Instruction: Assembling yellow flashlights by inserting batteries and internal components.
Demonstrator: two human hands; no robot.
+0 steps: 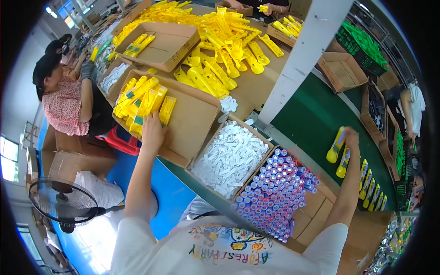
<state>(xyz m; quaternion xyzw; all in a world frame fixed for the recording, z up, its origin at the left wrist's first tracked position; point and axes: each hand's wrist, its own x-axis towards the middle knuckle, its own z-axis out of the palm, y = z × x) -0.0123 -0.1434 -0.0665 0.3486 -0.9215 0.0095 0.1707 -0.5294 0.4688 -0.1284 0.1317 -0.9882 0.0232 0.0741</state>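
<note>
My left hand [153, 133] reaches into a shallow cardboard box [195, 114], its fingers closed round the lower end of a yellow plastic housing [168, 110]. Beside it lie several like housings, some with small green parts and thin wires, heaped at the box's left end. Over the green conveyor belt [302, 119], my right hand [351, 137] grips the top end of another yellow housing [336, 146]. Just below that one, a yellow housing [343, 164] lies on the belt, partly behind my forearm. Further housings [370, 190] follow in a row toward the near end.
White plastic strips fill a box [195, 166] in front of me. Purple battery cells [270, 197] with red wires stand to its right. A yellow heap [229, 36] covers the far table. A grey post [305, 59] rises beside the belt. Co-workers sit at left; a fan [64, 204] stands lower left.
</note>
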